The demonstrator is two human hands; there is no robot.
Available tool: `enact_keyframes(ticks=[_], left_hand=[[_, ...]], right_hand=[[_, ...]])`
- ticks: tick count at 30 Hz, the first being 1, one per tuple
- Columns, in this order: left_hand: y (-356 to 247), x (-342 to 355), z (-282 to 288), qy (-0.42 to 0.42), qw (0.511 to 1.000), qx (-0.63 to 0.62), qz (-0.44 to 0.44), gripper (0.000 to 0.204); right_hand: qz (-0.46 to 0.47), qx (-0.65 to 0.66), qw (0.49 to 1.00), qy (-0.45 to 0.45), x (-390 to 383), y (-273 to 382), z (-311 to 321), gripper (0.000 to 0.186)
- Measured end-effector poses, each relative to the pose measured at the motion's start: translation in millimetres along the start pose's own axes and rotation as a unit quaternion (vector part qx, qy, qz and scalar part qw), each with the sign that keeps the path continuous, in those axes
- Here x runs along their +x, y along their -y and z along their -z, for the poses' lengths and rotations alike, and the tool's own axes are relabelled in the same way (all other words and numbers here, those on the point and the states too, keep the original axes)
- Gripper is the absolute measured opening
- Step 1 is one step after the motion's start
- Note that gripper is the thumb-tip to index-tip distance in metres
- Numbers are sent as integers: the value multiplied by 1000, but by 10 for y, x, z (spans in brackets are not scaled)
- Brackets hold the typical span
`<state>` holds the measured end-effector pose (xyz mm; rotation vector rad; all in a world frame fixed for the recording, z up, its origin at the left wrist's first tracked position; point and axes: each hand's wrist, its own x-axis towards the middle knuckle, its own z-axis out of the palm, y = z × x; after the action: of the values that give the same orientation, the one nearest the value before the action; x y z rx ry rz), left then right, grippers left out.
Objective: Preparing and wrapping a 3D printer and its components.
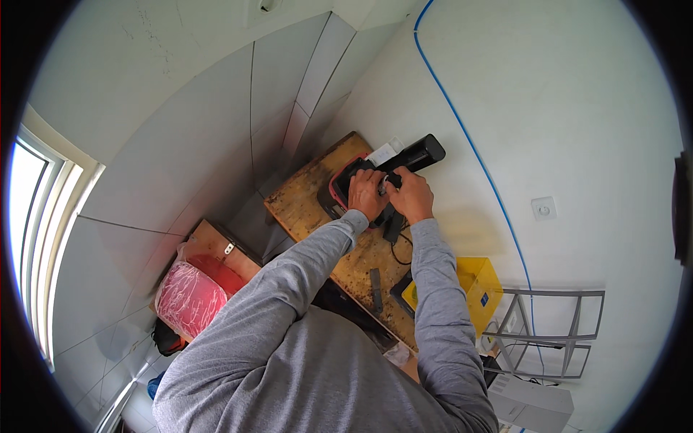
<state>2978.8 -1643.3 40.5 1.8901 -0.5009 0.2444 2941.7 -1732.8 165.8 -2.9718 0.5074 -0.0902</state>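
Observation:
My left hand (367, 193) and my right hand (413, 195) are close together over the wooden table (317, 198). The fingers of both curl inward around a small dark part with a pale bit showing between them; its kind is mostly hidden. Left of and beneath the left hand is a black case with a red rim (333, 189). A thick black cylinder (426, 151) slants up beyond my fingers, and a white box (384, 153) lies beside it. Below my right hand are a black block-shaped piece (393, 227) and a thin black cable (395, 252).
A dark flat tool (376, 290) lies nearer me on the table. A yellow bin (485, 285) stands to the right, near a grey metal rack (556, 314). At left is a red, plastic-wrapped object (189, 297). A blue cable (473, 141) runs down the wall.

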Motion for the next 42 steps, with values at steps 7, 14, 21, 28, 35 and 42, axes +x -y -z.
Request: enact_keyframes(ticks=[7,14,21,28,35,42], left_hand=[[-54,-11,98,12,1000,-21,13,42],[-53,-83,187,4,999,-47,6,41],[-61,-266,401,9,996,-83,-8,42],[34,-320,1010,81,958,-257,96,45],[287,-289,1663,35,827,-534,173,33],[140,-69,2052,56,732,-665,141,55]], right_hand=[[15,49,998,48,-24,-44,26,44],[31,76,996,42,-107,-44,-31,45],[100,97,990,5,-324,18,-4,54],[-9,310,950,-41,-909,46,482,52],[-176,497,849,-18,-1983,-424,-322,34],[-167,521,834,76,-2618,-137,-817,26]])
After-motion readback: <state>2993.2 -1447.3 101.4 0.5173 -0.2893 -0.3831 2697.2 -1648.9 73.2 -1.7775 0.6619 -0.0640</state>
